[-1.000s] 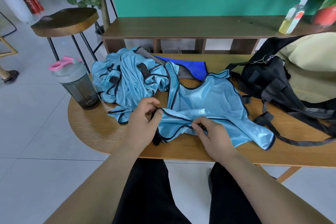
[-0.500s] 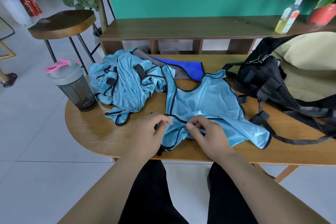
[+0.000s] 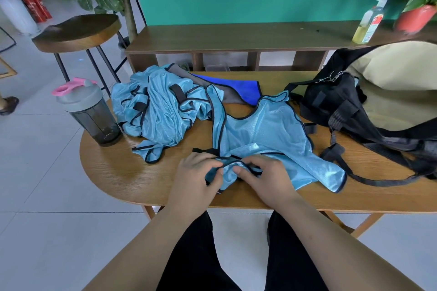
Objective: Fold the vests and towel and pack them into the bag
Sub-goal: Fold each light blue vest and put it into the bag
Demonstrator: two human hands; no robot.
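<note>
Pinching the near hem of the light-blue vest [image 3: 267, 130], your left hand [image 3: 196, 172] and right hand [image 3: 262, 177] sit close together at the front edge of the surface [image 3: 113, 172]. A heap of vests [image 3: 160, 111] lies to the left beside the shaker bottle [image 3: 89, 111]. The blue towel [image 3: 236, 87] lies behind, and the open black bag [image 3: 343, 106] on the right trails a strap near the vest. A second ago your hands gripped farther apart.

A pink-lidded shaker bottle [image 3: 91, 113] stands at the left end of the table [image 3: 113, 172]; a stool [image 3: 78, 32] stands far left beyond it.
</note>
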